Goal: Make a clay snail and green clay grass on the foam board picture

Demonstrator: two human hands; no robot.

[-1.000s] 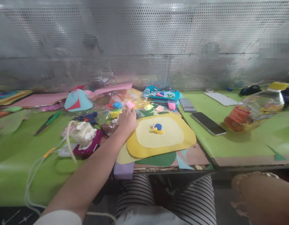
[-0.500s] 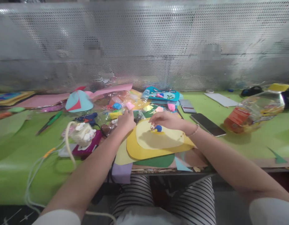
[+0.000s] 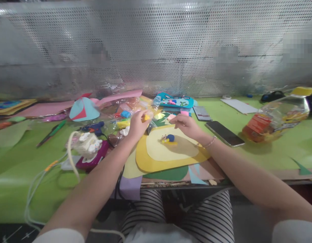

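My left hand (image 3: pixel 139 125) is closed in a pinch on a small lump of yellow clay (image 3: pixel 146 117), held above the craft clutter. My right hand (image 3: pixel 186 125) hovers over the far right part of the cream paper (image 3: pixel 156 153), its fingers curled together; whatever they hold, if anything, is hidden. Between and below the hands, a small clay figure (image 3: pixel 169 138) with a blue round body, a pale head and a yellow base lies on the cream paper. That paper rests on a larger yellow sheet (image 3: pixel 146 165) with rounded corners.
Clay packets, such as a blue one (image 3: pixel 125 114), and clear plastic wrap lie behind my left hand. A glue gun (image 3: pixel 94 128) and a power strip with a plug (image 3: pixel 90 145) are at left. A phone (image 3: pixel 224 133) and a tilted plastic bottle (image 3: pixel 275 118) are at right.
My left hand has lifted slightly from the clay packets, and yellow clay now shows in its fingers. My right hand has shifted right and a little up, away from the clay figure.
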